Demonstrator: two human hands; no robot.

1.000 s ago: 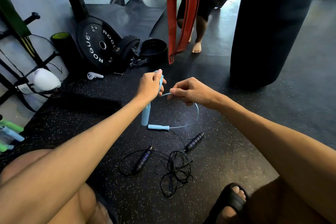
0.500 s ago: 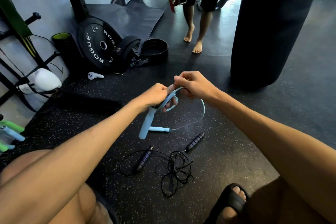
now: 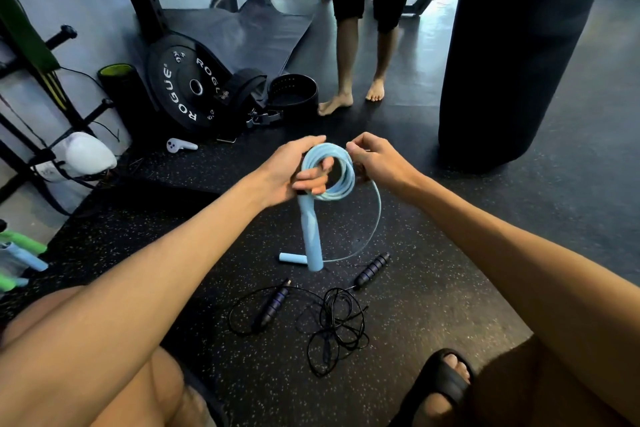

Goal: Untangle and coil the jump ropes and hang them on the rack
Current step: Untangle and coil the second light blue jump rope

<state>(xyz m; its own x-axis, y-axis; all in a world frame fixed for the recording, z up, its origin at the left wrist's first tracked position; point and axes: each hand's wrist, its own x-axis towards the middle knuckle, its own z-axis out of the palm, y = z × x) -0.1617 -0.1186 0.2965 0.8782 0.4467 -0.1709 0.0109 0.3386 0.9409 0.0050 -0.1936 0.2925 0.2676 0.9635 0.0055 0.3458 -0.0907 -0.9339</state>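
Observation:
My left hand [image 3: 292, 170] grips a coil of light blue jump rope [image 3: 341, 180], with several loops around its fingers. One blue handle [image 3: 310, 236] hangs down from that hand. My right hand [image 3: 375, 158] pinches the rope at the coil's upper right. A loose strand curves down to the second blue handle [image 3: 292, 258] lying on the floor. Below it a black jump rope [image 3: 337, 326] lies in a tangle, its two dark handles [image 3: 272, 305] [image 3: 372, 269] spread apart. The rack [image 3: 41, 87] stands against the wall at the far left.
A black punching bag [image 3: 519, 52] hangs at the right. A person stands barefoot [image 3: 356, 94] behind my hands. A Rogue weight plate [image 3: 187, 87], a belt [image 3: 294, 94] and a foam roller [image 3: 119, 90] sit at the left. More rope handles [image 3: 20, 253] lie at the left edge.
The blue rope has gone from one loop to several loops on my left hand. Both hands rose slightly. The person behind stepped further back.

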